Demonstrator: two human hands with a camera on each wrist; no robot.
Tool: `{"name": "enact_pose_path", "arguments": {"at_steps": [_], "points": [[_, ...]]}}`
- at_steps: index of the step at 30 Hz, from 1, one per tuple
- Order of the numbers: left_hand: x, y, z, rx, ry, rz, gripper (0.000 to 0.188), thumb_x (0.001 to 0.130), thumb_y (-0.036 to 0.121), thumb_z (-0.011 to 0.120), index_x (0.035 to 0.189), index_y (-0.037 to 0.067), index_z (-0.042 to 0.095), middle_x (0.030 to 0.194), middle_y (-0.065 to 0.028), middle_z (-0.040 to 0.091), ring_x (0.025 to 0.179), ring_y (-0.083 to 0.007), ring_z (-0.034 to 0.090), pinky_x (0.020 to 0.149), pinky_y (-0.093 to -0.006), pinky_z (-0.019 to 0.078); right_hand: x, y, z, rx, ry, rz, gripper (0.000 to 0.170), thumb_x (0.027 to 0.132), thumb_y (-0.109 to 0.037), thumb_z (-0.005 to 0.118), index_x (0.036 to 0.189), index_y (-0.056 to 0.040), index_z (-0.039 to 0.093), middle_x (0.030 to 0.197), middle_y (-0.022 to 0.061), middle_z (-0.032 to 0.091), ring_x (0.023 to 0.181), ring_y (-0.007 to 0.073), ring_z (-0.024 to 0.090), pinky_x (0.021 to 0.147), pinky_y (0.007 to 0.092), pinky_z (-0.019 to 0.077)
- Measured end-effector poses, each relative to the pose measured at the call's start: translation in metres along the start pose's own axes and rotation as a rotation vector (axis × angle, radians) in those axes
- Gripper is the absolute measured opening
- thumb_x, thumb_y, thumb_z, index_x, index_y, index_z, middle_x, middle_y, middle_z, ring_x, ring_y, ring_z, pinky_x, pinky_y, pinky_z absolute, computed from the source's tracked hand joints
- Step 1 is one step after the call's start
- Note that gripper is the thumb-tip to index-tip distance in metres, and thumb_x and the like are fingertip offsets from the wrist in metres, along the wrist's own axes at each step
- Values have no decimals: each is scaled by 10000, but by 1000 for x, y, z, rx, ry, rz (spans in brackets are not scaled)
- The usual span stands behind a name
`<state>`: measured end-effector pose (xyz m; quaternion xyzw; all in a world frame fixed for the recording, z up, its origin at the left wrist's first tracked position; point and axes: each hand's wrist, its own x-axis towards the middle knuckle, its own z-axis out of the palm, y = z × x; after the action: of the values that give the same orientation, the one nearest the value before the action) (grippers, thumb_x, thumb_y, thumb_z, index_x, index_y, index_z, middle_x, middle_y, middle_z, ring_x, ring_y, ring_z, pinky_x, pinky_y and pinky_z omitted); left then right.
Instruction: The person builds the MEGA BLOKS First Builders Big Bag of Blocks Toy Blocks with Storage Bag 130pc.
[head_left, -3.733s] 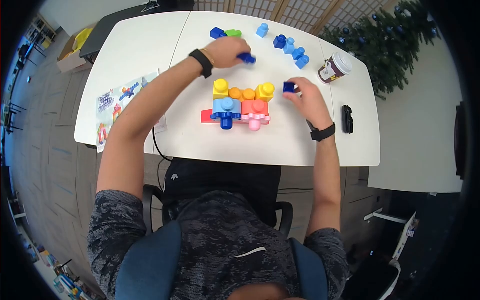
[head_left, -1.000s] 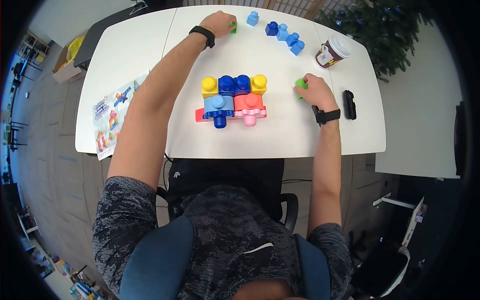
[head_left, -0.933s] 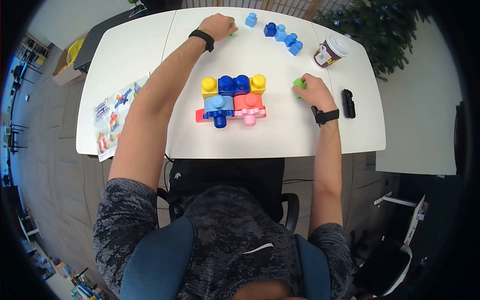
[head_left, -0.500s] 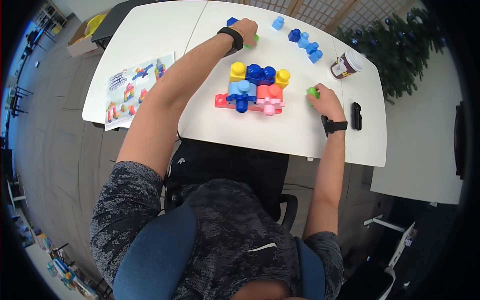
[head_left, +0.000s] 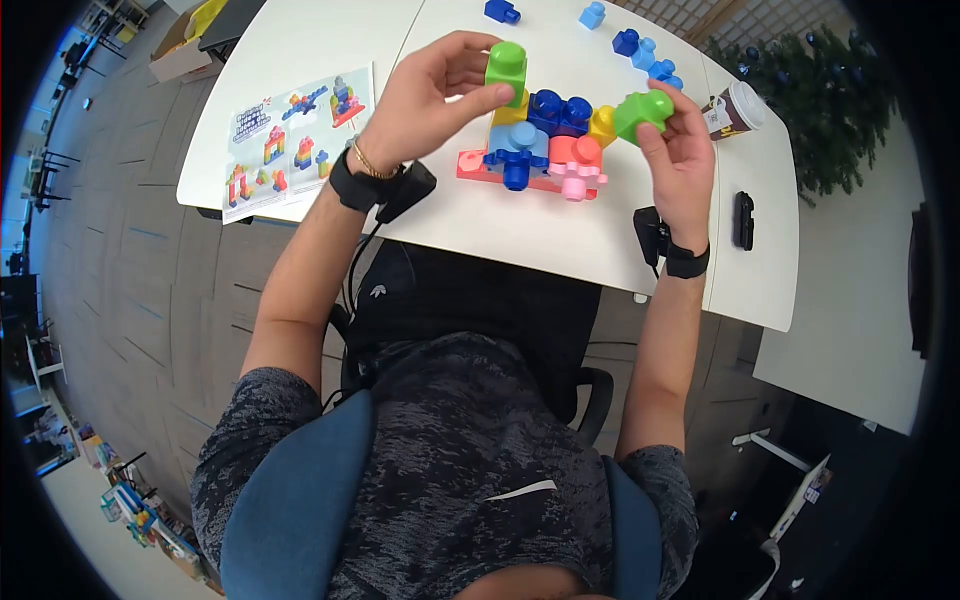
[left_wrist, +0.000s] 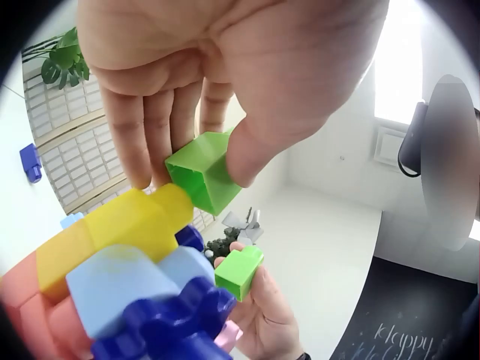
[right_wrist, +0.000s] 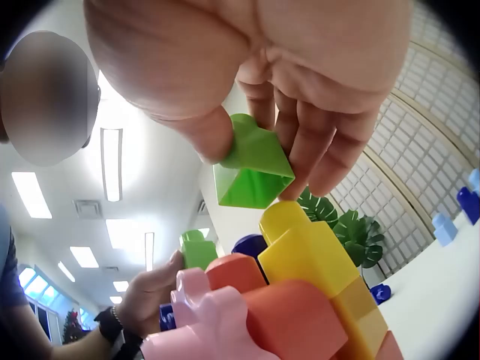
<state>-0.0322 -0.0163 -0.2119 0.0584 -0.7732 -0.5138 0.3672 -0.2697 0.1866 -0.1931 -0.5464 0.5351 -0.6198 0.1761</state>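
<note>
My left hand (head_left: 425,100) pinches a green toy building block (head_left: 507,65) between thumb and fingers, at the left end of the block structure. In the left wrist view its hollow underside faces the stud of a yellow block (left_wrist: 124,225). My right hand (head_left: 685,160) pinches a second green block (head_left: 640,115) at the structure's right end. In the right wrist view that block is tilted, its open bottom just above the other yellow block (right_wrist: 307,255). Between the yellow blocks sit two dark blue blocks (head_left: 560,112). In front are a light blue block (head_left: 518,137) and a coral block (head_left: 575,152), with dark blue and pink gear pieces.
A dark blue block (head_left: 502,12), a light blue block (head_left: 592,15) and a row of several blue blocks (head_left: 645,52) lie at the back. A lidded paper cup (head_left: 735,110) and a black case (head_left: 743,220) stand right; a picture sheet (head_left: 295,140) lies left.
Dark blue blocks went onto the structure between the yellow ones. Since then both hands have picked up green blocks, the left from the back, and brought them in to the structure's ends.
</note>
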Motion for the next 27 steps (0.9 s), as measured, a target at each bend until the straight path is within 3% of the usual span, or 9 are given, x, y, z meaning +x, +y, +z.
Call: {"name": "enact_pose_path", "arguments": {"at_steps": [11, 13, 27], "points": [[-4, 5, 7, 100, 16, 64, 482, 957, 168, 811, 1368, 50, 588, 1169, -133, 769, 1096, -222, 760, 1005, -352, 593, 3, 3, 7, -62, -12, -17, 429, 992, -64, 736, 1396, -35, 596, 1193, 71, 706, 1089, 163, 685, 1009, 323, 532], [-5, 7, 7, 101, -4, 21, 457, 975, 159, 790, 1370, 31, 600, 1232, -123, 745, 1174, -206, 720, 1057, -357, 559, 4, 3, 8, -67, -29, -29, 437, 989, -60, 736, 1403, -41, 598, 1192, 71, 710, 1086, 163, 689, 1005, 321, 534], [-3, 5, 10, 213, -46, 7, 442, 974, 189, 792, 1344, 30, 611, 1187, -103, 758, 1137, -193, 727, 1042, -360, 555, 6, 15, 9, -163, -76, -23, 430, 966, -89, 763, 1370, -30, 629, 1170, 71, 729, 1065, 167, 704, 1005, 324, 542]]}}
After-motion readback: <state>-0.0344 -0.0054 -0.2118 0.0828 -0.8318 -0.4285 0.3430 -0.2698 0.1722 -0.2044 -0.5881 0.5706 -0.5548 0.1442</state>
